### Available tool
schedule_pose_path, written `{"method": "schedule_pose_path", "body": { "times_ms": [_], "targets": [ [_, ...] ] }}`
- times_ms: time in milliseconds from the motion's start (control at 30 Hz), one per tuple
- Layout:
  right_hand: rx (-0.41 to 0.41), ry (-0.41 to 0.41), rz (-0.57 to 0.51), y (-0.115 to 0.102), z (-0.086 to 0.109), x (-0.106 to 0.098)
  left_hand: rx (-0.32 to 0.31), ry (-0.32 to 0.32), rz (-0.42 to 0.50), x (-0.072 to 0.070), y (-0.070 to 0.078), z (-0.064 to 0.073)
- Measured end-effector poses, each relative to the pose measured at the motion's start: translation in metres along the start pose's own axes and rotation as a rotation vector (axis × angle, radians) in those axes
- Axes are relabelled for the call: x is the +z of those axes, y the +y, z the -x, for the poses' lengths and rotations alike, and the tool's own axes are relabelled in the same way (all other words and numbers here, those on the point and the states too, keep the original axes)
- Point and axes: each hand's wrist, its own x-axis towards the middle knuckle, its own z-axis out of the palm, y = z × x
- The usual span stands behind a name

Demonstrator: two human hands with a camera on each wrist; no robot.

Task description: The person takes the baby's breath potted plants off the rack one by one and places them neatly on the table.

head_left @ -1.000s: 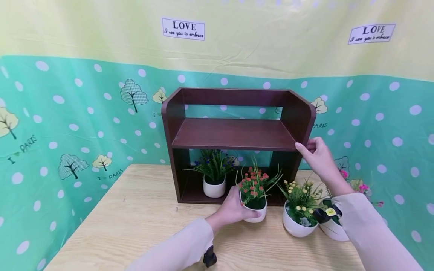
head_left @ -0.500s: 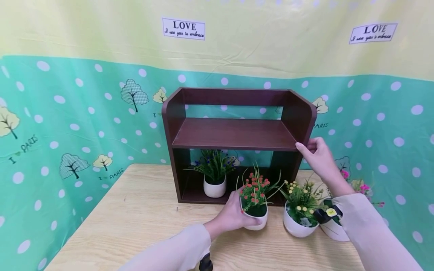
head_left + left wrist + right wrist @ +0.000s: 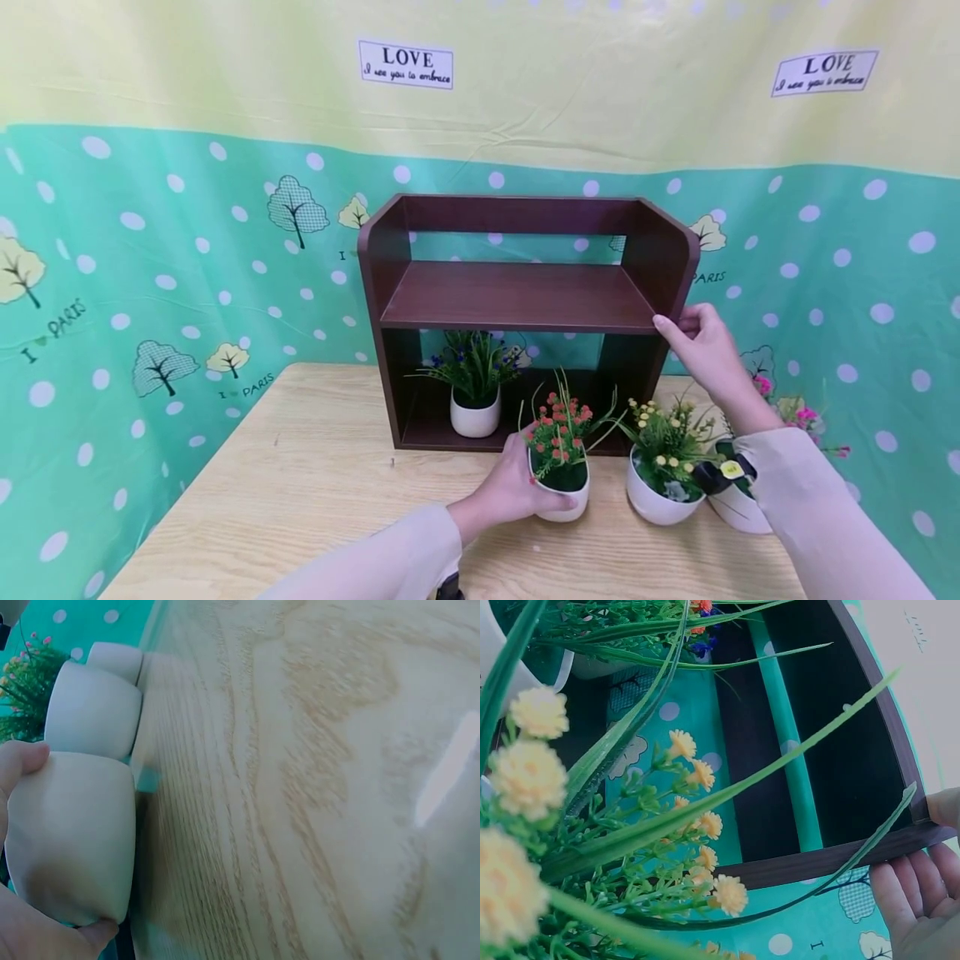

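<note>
My left hand grips a white pot of red-orange flowers, just in front of the shelf's lower level. In the left wrist view, the thumb and fingers span that pot's white wall; whether its base touches the table I cannot tell. My right hand pinches the right side panel of the dark brown two-tier shelf, thumb at the front edge and fingers outside. The right wrist view shows the same hand at the panel's edge.
A pot of blue flowers stands inside the lower level at left. On the wooden table, right of the held pot, are a pot of yellow flowers and a pink-flowered pot partly behind my right forearm. A patterned curtain hangs behind.
My left hand and the red-flowered pot have moved toward me, away from the shelf, and lately slightly left. My right hand stays at the side panel.
</note>
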Motion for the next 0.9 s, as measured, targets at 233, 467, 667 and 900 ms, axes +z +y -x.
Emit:
{"method": "schedule_pose_path", "body": {
  "times_ms": [233,467,667,900],
  "targets": [
    [0.005,-0.001,0.000,0.0000,-0.0005,0.0005,-0.048,-0.014,-0.008,0.0026,0.0005,0.0053],
    [0.005,0.002,-0.005,0.0013,-0.0005,0.0014,-0.015,-0.019,-0.052,0.0037,-0.0012,0.0102],
    [0.010,0.004,-0.004,0.0016,-0.0010,0.0007,-0.034,-0.021,-0.056,0.0036,-0.0007,0.0103],
    [0.008,0.005,-0.003,0.0013,-0.0014,0.0003,-0.058,-0.058,-0.045,-0.0030,-0.0004,0.0099]
  ]
}}
